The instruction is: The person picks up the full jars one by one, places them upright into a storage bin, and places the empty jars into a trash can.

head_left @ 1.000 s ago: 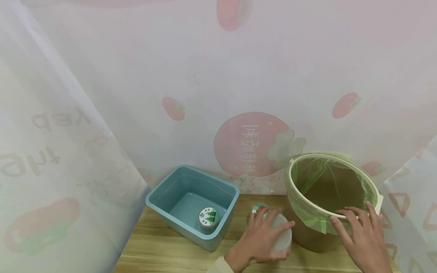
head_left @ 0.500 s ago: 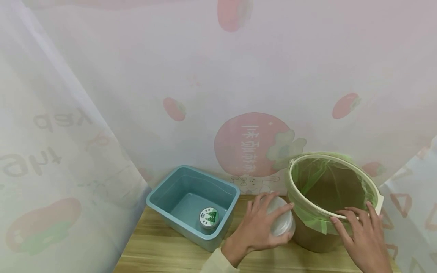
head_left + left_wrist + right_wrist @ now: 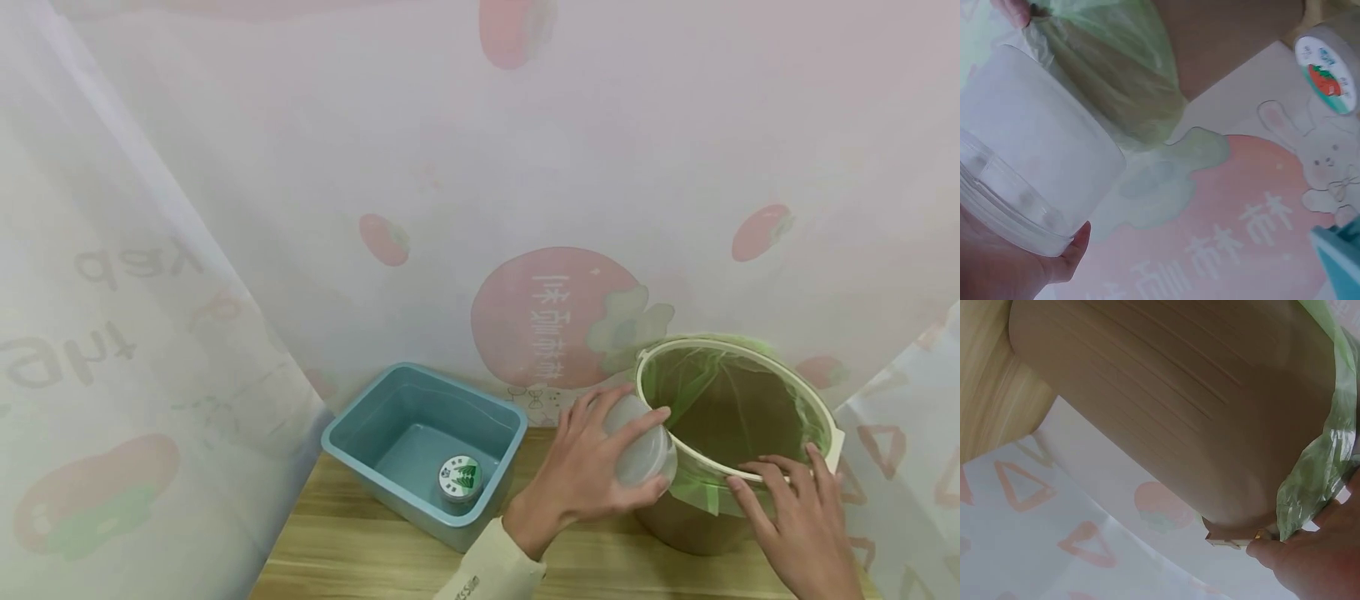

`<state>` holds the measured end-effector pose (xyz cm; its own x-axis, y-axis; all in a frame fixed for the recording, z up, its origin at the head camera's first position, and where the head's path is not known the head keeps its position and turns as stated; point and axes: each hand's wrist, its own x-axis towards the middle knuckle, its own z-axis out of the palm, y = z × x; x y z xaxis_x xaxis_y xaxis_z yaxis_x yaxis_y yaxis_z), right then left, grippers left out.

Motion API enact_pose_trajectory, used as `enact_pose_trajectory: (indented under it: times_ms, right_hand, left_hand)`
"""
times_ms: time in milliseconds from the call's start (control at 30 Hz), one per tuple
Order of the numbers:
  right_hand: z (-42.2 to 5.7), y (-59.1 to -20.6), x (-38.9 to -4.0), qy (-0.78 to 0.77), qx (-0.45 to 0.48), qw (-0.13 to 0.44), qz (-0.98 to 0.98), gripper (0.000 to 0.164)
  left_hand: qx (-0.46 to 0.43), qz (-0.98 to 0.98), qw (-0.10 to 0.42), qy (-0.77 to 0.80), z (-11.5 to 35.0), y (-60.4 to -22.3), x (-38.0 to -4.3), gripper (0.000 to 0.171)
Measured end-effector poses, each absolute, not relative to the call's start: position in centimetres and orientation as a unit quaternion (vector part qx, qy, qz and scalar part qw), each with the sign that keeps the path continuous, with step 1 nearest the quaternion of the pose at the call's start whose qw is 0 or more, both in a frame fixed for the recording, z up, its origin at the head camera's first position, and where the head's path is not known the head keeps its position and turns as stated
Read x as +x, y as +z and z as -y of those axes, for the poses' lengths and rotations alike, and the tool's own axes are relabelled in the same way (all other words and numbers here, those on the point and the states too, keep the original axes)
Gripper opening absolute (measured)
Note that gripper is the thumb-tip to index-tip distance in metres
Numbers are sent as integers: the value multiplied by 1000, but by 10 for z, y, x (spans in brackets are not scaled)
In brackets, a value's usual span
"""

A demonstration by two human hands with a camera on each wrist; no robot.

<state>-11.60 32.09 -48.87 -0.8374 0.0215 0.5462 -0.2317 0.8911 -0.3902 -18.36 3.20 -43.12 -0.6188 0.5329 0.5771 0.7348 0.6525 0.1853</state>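
Observation:
My left hand (image 3: 573, 475) grips a translucent plastic tub (image 3: 640, 454), tilted, beside the left rim of a brown trash can (image 3: 693, 529). In the left wrist view the tub (image 3: 1041, 131) has frosted sides and a clear rim band. A thin green bag (image 3: 708, 492) lines the can and folds over its cream rim. My right hand (image 3: 802, 517) holds the near right part of that rim, its fingers bent over the edge. In the right wrist view the same hand (image 3: 1316, 556) touches the rim near a small tab.
Left of the hands stands a blue basin (image 3: 352, 454) with a round container (image 3: 459, 477) inside, its lid printed green. A tomato-labelled container (image 3: 1329, 75) sits near the can, hidden in the head view. Wooden table (image 3: 360, 550) below; patterned sheets hang behind and at the sides.
Holding the tub, my left hand has lifted off the table area and moved up and right to the trash can's rim. The right hand stays on the rim.

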Motion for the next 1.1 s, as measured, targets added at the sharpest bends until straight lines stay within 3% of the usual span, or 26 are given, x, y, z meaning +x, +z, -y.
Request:
enact_pose_trajectory:
  times_ms: [867,1100]
  right_hand:
    - [-319,-489,-116,215,60,277,935,31]
    - [-318,-489,-115,213,54,268,938,33]
  left_hand:
    - [-376,852,288,-223,-88,-391,-206,79]
    - [-365,869,275,-188,-104,-389,-213,79]
